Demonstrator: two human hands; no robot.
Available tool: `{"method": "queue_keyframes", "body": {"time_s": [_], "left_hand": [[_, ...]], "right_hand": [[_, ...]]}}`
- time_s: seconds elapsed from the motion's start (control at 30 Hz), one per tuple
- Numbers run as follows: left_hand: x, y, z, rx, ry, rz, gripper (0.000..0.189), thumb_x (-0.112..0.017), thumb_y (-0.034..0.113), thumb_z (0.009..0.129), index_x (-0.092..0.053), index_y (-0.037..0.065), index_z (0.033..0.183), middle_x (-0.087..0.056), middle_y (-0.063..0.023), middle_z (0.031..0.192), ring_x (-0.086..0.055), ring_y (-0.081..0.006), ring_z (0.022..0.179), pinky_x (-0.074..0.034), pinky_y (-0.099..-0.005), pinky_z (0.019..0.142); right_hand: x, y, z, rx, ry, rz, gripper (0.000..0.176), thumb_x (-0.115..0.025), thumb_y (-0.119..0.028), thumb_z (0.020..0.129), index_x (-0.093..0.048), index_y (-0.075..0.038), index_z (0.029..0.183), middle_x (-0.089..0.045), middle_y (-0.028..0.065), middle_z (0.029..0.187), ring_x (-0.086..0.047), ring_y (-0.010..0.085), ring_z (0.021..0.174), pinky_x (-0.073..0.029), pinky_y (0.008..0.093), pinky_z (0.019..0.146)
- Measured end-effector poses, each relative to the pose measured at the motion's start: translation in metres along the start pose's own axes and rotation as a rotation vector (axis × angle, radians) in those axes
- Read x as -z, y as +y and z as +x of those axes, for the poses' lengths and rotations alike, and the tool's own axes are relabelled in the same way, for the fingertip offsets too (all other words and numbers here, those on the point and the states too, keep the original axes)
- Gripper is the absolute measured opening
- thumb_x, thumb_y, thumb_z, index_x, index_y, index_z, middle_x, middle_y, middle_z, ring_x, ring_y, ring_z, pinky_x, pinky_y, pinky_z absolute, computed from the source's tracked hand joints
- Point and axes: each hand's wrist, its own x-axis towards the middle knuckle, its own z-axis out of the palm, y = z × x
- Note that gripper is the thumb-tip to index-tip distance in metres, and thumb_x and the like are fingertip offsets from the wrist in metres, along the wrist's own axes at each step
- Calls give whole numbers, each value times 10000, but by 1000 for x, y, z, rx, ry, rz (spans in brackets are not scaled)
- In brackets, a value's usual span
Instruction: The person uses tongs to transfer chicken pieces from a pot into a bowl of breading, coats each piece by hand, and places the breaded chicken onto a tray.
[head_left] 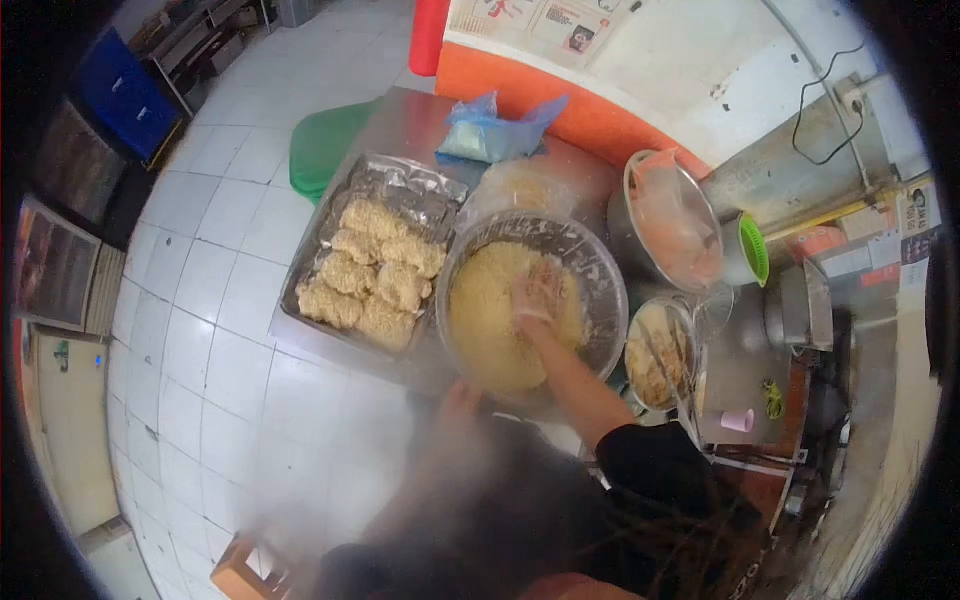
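Note:
A large metal bowl [608,270] holds pale yellow breading crumbs [490,320]. My right hand [537,295] reaches down into it and lies flat on the crumbs, fingers stretched forward and coated; whether a piece is under the palm is hidden. At the bowl's near left edge is my left hand [460,400], by the table edge. Haze on the lens blurs it, and its fingers do not show clearly. Left of the bowl, a metal tray [380,180] carries several crumb-coated pieces [375,260].
A bowl of pale wet pieces with tongs [660,355] stands to the right. Behind it are a large pot with an orange plastic bag [670,215] and a green basket [753,250]. A blue bag [495,130] lies at the back; a pink cup [738,420] sits at right.

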Motion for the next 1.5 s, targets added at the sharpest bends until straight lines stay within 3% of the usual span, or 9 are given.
{"method": "queue_keyframes", "body": {"time_s": [0.13,0.3,0.4,0.6,0.83,0.93,1.0,1.03,1.5], "left_hand": [[14,-24,17,7,-42,129,271,-434,217,1005,-516,-13,1122,-599,-85,1078,-587,-171,1010,-473,-349,921],[8,-33,3,-218,-13,163,270,-440,213,1003,-515,-12,1132,-599,-81,1082,-586,-175,1012,-472,-352,922],[3,-7,-2,-56,-57,8,282,-443,212,1002,-511,-12,1158,-598,-83,1097,-582,-182,1026,-467,-360,928],[9,-21,5,13,-96,-73,297,-451,221,1000,-517,-9,1175,-598,-77,1114,-575,-186,1038,-459,-363,936],[19,2,-2,54,-121,-40,316,-511,238,972,-504,4,1185,-586,-77,1143,-565,-185,1044,-452,-367,937],[40,29,-16,40,-186,13,350,-551,250,949,-499,13,1201,-566,-94,1197,-554,-204,1082,-435,-375,957],[59,31,-26,32,-194,25,363,-563,257,941,-498,21,1208,-550,-112,1235,-545,-224,1112,-422,-380,972],[69,28,-33,42,-180,-7,364,-563,262,939,-499,27,1209,-542,-123,1252,-541,-237,1128,-416,-382,978],[187,-83,-123,109,337,-469,530,-476,456,934,-431,74,1299,-478,-186,1345,-522,-340,1164,-418,-468,928]], "right_hand": [[-61,71,40,68,-334,819,509,-426,-363,953,-440,-28,1337,-496,157,1318,-478,296,1189,-361,442,1030],[-16,39,-5,-677,-334,1202,410,-557,-284,912,-545,-25,1229,-602,126,1156,-575,275,1006,-450,412,912],[-3,55,1,-374,-649,1369,502,-691,-356,840,-585,-18,1195,-612,98,1120,-574,208,940,-460,371,773],[26,62,6,-19,-266,917,369,-723,-235,795,-617,-15,1072,-657,93,919,-611,203,828,-493,337,678],[52,71,20,-269,-548,1169,316,-689,-187,816,-628,-42,1091,-640,82,989,-601,194,861,-482,311,707],[62,84,41,250,-626,672,457,-683,-223,836,-542,-40,1231,-561,118,1193,-516,227,1092,-433,357,863],[96,48,50,159,-716,444,628,-690,-245,841,-417,-35,1366,-427,140,1400,-418,270,1279,-370,417,1003],[132,3,36,-295,-803,835,670,-684,-257,843,-373,-47,1397,-364,137,1453,-391,284,1298,-353,443,1025],[10,-217,158,545,-1094,175,709,-752,-322,701,-497,-72,1314,-488,104,1336,-463,225,1204,-387,356,965]]}}
